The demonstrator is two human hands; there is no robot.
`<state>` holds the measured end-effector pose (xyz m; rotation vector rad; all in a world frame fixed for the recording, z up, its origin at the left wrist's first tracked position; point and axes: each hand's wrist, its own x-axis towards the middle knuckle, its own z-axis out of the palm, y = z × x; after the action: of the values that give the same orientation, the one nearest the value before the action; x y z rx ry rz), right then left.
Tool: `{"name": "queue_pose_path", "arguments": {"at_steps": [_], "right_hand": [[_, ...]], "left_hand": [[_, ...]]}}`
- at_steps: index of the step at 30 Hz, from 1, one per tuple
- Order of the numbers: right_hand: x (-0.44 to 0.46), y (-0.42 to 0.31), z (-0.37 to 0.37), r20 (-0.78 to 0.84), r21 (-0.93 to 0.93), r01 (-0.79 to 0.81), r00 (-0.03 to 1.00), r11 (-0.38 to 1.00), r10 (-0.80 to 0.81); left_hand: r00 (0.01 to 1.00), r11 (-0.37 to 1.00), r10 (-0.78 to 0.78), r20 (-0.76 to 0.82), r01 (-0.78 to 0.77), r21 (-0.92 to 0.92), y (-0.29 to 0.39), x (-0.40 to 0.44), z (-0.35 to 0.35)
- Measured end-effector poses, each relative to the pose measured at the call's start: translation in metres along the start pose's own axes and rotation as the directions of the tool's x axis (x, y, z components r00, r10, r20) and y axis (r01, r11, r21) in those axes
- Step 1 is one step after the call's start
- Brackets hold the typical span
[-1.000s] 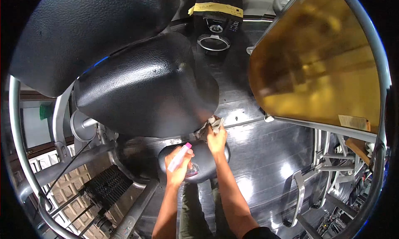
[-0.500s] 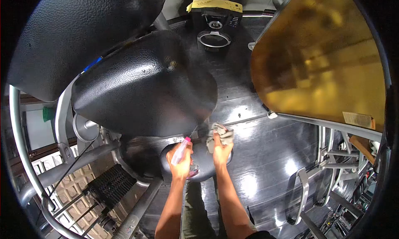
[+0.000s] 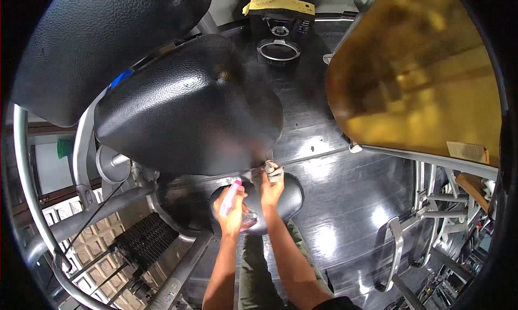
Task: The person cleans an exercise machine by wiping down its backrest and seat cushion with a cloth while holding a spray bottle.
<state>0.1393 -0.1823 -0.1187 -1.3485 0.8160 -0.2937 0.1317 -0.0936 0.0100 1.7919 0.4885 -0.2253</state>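
My left hand (image 3: pixel 230 217) is wrapped round a spray bottle (image 3: pixel 229 201) with a pink nozzle tip and a clear lower part. The bottle is tilted, its nozzle towards the large black pad (image 3: pixel 178 110). Bunched in my right hand (image 3: pixel 271 193) is a light grey cloth (image 3: pixel 273 172), close to the front lower edge of that pad; whether it touches I cannot tell. Below both hands lies a smaller black cushion (image 3: pixel 291 194).
Another black pad (image 3: pixel 113 45) rises at the upper left. A black speaker-like device (image 3: pixel 280 32) bearing yellow tape stands at the back. An amber panel (image 3: pixel 415 83) fills the upper right. Metal tubes (image 3: pixel 83 153) and a weight stack (image 3: pixel 145 240) are on the left.
My right hand has moved left with the cloth, closer to the large pad's edge and the bottle. The cloth is more tightly bunched. My left hand with the bottle has shifted slightly left.
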Motion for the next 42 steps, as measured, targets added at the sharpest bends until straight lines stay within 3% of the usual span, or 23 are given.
{"name": "queue_pose_path", "arguments": {"at_steps": [2,6,10,12,14,18,20,22,23,26,28,30,32,34,36,37,38,40,42], "right_hand": [[0.007,-0.016,-0.003,-0.042,0.045,-0.099,0.994,0.994,0.101],[0.022,-0.074,0.001,0.075,0.153,-0.114,0.992,0.982,0.103],[0.043,-0.07,-0.008,0.212,0.076,0.072,0.973,0.995,-0.087],[0.049,-0.069,-0.013,0.185,0.085,0.064,0.98,0.994,-0.079],[0.068,-0.06,-0.021,0.241,-0.39,0.037,0.968,0.92,0.064],[0.101,-0.062,-0.009,0.273,-0.471,0.059,0.959,0.88,0.081],[0.101,-0.072,-0.005,0.281,-0.44,0.03,0.954,0.898,0.106],[0.094,-0.075,-0.006,0.316,-0.219,0.056,0.948,0.974,0.017],[0.084,-0.077,-0.011,0.303,-0.173,-0.047,0.948,0.984,0.099],[0.049,-0.059,-0.018,0.226,-0.024,-0.02,0.974,1.0,0.025],[0.039,-0.032,-0.013,0.102,-0.05,0.115,0.989,0.992,-0.11],[0.038,-0.017,-0.015,0.037,-0.084,0.025,0.999,0.996,-0.022],[0.046,-0.018,-0.017,-0.012,-0.326,-0.225,0.972,0.918,0.234],[0.042,-0.042,-0.01,-0.011,-0.367,-0.195,0.979,0.909,0.205],[0.032,-0.064,0.005,-0.033,-0.053,-0.05,0.998,0.997,0.048],[0.021,-0.077,0.008,0.008,-0.02,0.015,1.0,1.0,-0.015],[0.01,-0.084,0.012,-0.019,-0.1,0.155,0.987,0.983,-0.158],[-0.005,-0.077,0.019,-0.064,-0.049,0.23,0.97,0.972,-0.233],[-0.017,-0.059,0.026,-0.122,-0.072,0.181,0.974,0.981,-0.189]], "left_hand": [[1.0,0.99,0.003,0.025,0.001,-0.142,0.0,-0.001,-0.004],[1.0,0.989,-0.012,0.008,0.013,-0.145,0.002,-0.002,-0.005],[1.0,0.998,-0.016,0.027,0.018,-0.058,0.002,-0.001,-0.006],[0.999,0.998,-0.002,0.042,0.005,-0.055,0.002,0.0,-0.005],[0.998,0.995,-0.022,0.058,0.027,-0.096,0.006,0.0,-0.004],[0.997,0.997,0.004,0.079,0.001,-0.071,0.008,0.002,-0.002],[0.995,0.993,0.033,0.092,-0.022,-0.112,0.007,0.002,-0.003],[0.997,0.994,0.007,0.082,0.002,-0.107,0.008,0.002,-0.005],[0.997,0.994,-0.014,0.072,0.022,-0.103,0.008,0.003,-0.006],[0.998,0.996,-0.032,0.061,0.036,-0.081,0.007,0.005,-0.008],[0.997,0.996,-0.017,0.076,0.023,-0.082,0.002,0.005,-0.01],[0.996,0.996,0.005,0.091,0.003,-0.084,0.001,0.005,-0.012],[0.995,0.997,0.026,0.098,-0.018,-0.079,0.003,0.004,-0.014],[0.994,0.998,-0.003,0.112,0.01,-0.062,0.009,0.003,-0.019],[0.992,0.998,-0.031,0.122,0.038,-0.053,0.008,0.003,-0.021],[0.992,0.997,-0.013,0.122,0.022,-0.072,0.002,0.004,-0.024],[0.992,0.996,0.005,0.123,0.006,-0.089,-0.002,0.004,-0.027],[0.993,0.995,-0.003,0.115,0.015,-0.102,0.003,0.002,-0.032],[0.994,0.993,-0.009,0.105,0.021,-0.113,0.007,-0.002,-0.04]]}}
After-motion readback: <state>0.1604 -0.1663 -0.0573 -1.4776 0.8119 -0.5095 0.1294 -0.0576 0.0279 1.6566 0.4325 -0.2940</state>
